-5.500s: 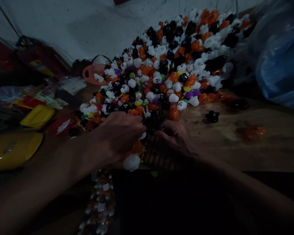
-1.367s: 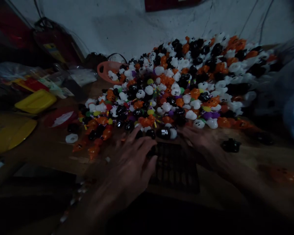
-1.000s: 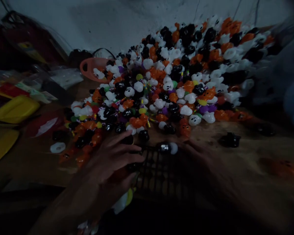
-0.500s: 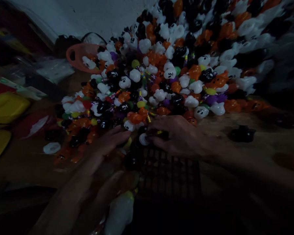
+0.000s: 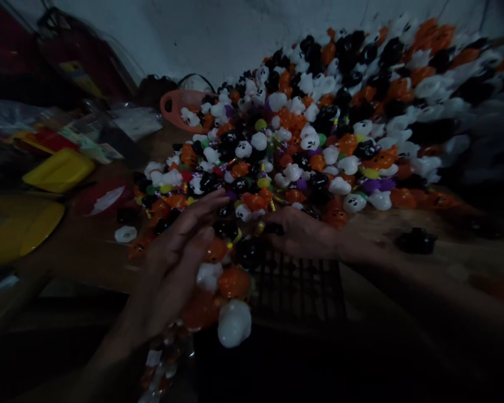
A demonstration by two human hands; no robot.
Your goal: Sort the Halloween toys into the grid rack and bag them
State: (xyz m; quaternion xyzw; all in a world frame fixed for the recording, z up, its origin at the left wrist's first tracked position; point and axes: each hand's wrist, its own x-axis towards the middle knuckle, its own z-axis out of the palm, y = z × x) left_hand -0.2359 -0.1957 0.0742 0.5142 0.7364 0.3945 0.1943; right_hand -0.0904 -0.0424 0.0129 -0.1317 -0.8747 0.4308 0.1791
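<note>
The scene is dim and blurred. My left hand (image 5: 172, 257) is open, its fingers stretched out along the left side of a small cluster of plastic toys. In that cluster are an orange toy (image 5: 234, 281), a white toy (image 5: 234, 323) and a round black toy (image 5: 250, 252). Across from it, my right hand (image 5: 304, 232) has its fingers curled around a small dark piece with a yellowish end (image 5: 260, 228); its kind is not clear. Beneath the right hand lies a dark slatted grid (image 5: 302, 285).
A large heap of white ghost, orange and black toys (image 5: 294, 140) rises behind my hands. An orange basket (image 5: 172, 112) stands at its left. Yellow containers (image 5: 61, 170) and a red item (image 5: 94, 196) lie left. A black piece (image 5: 415, 240) rests at right.
The view has shifted, so the scene sits further right and more of the left side shows. The orange and white toys beside my left hand are now more exposed.
</note>
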